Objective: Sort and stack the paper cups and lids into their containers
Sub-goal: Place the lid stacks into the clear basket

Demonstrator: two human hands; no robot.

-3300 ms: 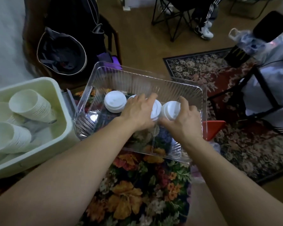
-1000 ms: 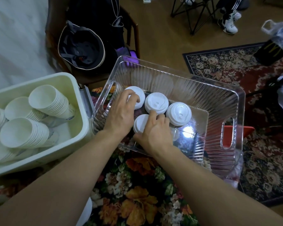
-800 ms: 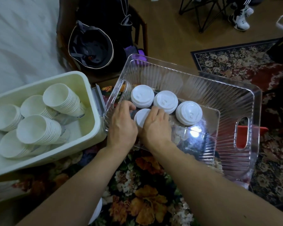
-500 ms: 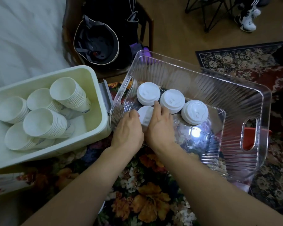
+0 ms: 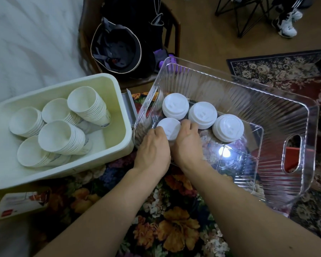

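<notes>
White plastic lid stack point(image 5: 168, 127), near-left corner of clear ribbed plastic bin point(image 5: 311, 149), clasped between left hand point(image 5: 152, 152) and right hand point(image 5: 187, 145), fingers curled around it. Step: seating; next, release squarely beside three farther lid stacks point(image 5: 202, 115).

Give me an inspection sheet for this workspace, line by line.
Surface: floral cloth.
Job's things: four lid stacks upright in the clear bin; nested cup stacks lying in the cream tub.
Clutter: boxed item at left edge.
Grippers: left hand and right hand close round the nearest lid stack.
Cables: nothing seen.
Surroundings: helmet on chair, patterned rug.
</notes>
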